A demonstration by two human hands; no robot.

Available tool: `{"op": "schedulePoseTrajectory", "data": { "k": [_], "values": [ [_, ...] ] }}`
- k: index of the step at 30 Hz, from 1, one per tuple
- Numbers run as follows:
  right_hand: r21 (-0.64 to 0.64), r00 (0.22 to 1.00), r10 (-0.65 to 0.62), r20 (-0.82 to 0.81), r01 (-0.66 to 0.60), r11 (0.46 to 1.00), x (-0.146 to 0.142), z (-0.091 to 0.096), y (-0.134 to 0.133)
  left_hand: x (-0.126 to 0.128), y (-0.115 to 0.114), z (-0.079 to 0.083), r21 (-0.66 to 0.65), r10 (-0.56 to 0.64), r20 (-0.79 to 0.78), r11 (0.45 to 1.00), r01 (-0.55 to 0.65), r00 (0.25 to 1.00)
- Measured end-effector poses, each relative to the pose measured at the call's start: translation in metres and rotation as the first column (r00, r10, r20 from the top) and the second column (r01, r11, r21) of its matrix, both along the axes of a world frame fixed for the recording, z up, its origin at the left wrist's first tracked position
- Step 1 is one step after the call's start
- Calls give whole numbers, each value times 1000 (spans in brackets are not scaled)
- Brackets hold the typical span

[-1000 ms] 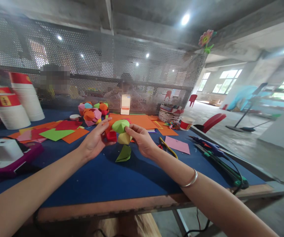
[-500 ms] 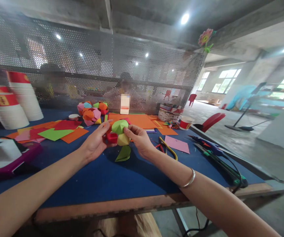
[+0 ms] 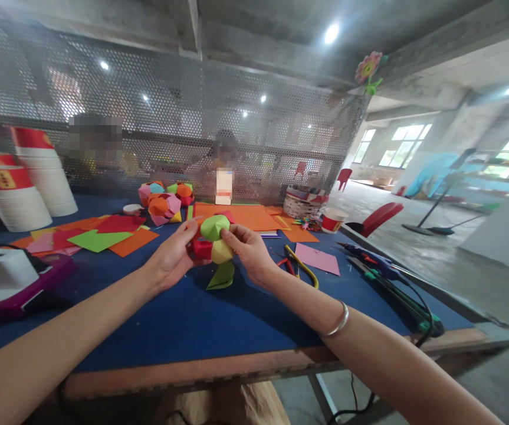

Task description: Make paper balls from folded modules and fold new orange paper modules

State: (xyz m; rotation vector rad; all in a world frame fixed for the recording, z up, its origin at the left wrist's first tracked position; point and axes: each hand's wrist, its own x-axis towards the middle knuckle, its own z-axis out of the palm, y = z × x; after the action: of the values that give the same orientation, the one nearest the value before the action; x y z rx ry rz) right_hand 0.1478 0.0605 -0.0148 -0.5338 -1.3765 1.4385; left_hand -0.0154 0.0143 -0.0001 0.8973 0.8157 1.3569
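Between my hands, above the blue table, is a folded paper piece (image 3: 215,228) with light green, pale yellow and red parts joined together. My left hand (image 3: 172,255) grips its red side from the left, the fingers partly behind the paper. On the right, my right hand (image 3: 250,251) pinches the edge where the green and yellow parts meet, thumb in front. A separate folded green paper piece (image 3: 221,276) lies on the table just below. Farther back sit several finished-looking paper balls (image 3: 164,208) in orange, pink and other colours.
Loose coloured sheets (image 3: 104,239) spread at left, near stacked paper cups (image 3: 10,198) and a purple power strip (image 3: 24,289). Yellow-handled pliers (image 3: 305,268), a pink sheet (image 3: 317,258) and a glue gun (image 3: 373,260) with its cord lie right. A basket (image 3: 305,202) stands by the perforated screen (image 3: 254,147).
The paper piece has tilted slightly in my hands, its yellow part shifting a little up and right. Both hands keep their hold almost in place.
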Motion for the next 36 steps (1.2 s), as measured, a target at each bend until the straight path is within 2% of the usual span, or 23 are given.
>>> {"op": "schedulePoseTrajectory", "data": {
  "k": [3,6,14,18,24,29,36],
  "values": [
    [-7,1000,1,5,-1,1000,-1,-1,0,3,0,1,21,86,-58,996,-85,995],
    [-14,1000,-5,12,5,1000,-1,-2,-1,6,-1,3,15,94,-71,996,-93,993],
    [-110,999,-37,21,39,993,0,0,1,-2,-6,14,-22,-42,-92,999,40,995],
    [-148,998,-60,14,61,987,1,-1,3,-5,-6,14,-3,-45,-115,999,45,992],
    [-174,996,71,53,-60,983,2,9,-4,-6,-1,10,-13,-2,-138,1000,0,990],
    [-132,955,250,156,-231,964,9,23,-10,-4,-1,14,-41,18,-149,999,-24,989],
    [-139,912,354,210,-330,934,17,25,-6,-9,-5,17,-59,-71,-133,996,64,989]
  ]
}}
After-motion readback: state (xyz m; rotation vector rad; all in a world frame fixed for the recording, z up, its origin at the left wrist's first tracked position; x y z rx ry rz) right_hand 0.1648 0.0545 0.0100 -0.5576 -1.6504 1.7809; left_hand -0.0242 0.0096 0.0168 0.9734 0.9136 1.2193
